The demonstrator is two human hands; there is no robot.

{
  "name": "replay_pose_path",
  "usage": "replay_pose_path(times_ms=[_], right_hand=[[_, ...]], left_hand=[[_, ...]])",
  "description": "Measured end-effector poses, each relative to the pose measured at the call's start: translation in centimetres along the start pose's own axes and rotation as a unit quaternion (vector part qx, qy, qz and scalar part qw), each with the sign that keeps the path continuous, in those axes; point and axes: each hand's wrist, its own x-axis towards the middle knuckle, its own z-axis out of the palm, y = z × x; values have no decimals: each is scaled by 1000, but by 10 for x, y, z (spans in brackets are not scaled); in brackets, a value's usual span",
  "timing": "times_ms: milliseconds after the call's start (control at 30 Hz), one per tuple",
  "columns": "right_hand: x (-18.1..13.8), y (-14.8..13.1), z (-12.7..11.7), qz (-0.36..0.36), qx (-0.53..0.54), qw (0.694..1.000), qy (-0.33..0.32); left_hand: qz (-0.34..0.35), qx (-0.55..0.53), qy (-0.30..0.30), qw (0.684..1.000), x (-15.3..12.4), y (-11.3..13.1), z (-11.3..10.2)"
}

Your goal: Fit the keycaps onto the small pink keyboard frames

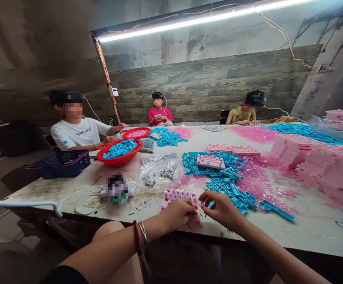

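At the table's near edge lies a small pink panel [165, 203] with several rows of clear-purple pieces and a few darker red openings. My left hand [175, 215] is closed over its near right part, fingers curled down at the edge. My right hand [220, 207] is just beside the panel's right edge, thumb and forefinger pinched together; what is between them is too small to make out. Beyond the hands spreads a heap of blue plastic strips [230, 193]. Another pink panel [210, 161] with small blue pieces rests on blue strips farther back.
Stacked pink panels [322, 165] stand at right beside loose clear-pink pieces [260, 181]. A clear bag [161, 171] of small parts, red basins [120, 157], a blue basket [70, 163] and a white cable [79, 193] are at left. Three people sit around the table.
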Motion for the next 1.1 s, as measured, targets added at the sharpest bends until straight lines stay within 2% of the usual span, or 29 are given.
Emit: replay_pose_path(times_ms=[167, 367, 533, 800, 1100], right_hand=[[-1, 2, 0, -1, 4, 1000, -18], [-3, -2, -1, -27, 5, 999, -35], [-5, -2, 3, -45, 31, 998, -34], [-7, -11, 13, -70, 31, 997, -32], [-7, -11, 18, -90, -6, 996, -26]], left_hand=[[-10, 0, 4, 1000, 0, 0, -1], [-64, -49, -21, 997, 2, 3, -7], [-94, -82, -19, 992, 1, 7, -11], [-102, -81, 11, 991, -1, 8, -13], [-105, -149, 21, 983, -2, 12, -16]])
